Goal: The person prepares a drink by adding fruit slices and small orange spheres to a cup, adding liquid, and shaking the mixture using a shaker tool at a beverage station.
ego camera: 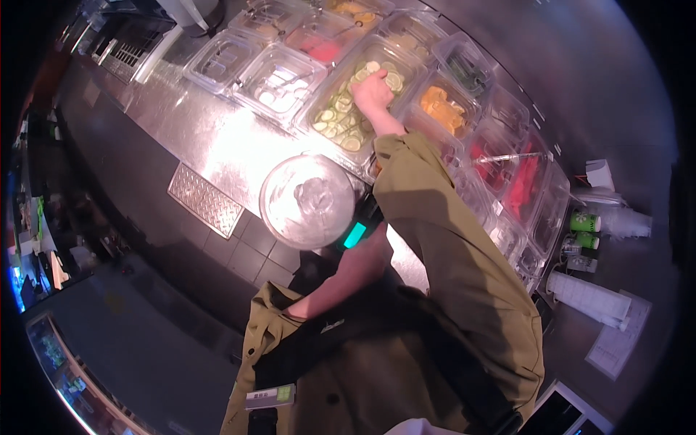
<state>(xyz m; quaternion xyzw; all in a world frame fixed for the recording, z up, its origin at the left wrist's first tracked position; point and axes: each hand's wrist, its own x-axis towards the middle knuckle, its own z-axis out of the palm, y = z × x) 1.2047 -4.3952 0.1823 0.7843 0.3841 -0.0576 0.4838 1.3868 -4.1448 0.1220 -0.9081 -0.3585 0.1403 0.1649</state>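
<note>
My right hand reaches from a rolled olive sleeve into a clear plastic food pan of lime slices. Its fingers touch the slices; whether they grip one is unclear. Close to my body, my left hand is beside a black device with a lit green display; its fingers are hidden, so any hold cannot be made out. Left of the display stands a large round translucent container, seen from above. A clear pan with orange fruit pieces is right of the limes.
Around the limes stand several clear pans, including one with pale pieces and one with red pieces. Green cups and paper sheets lie at the right. A steel counter extends left, beside a diamond-plate metal panel.
</note>
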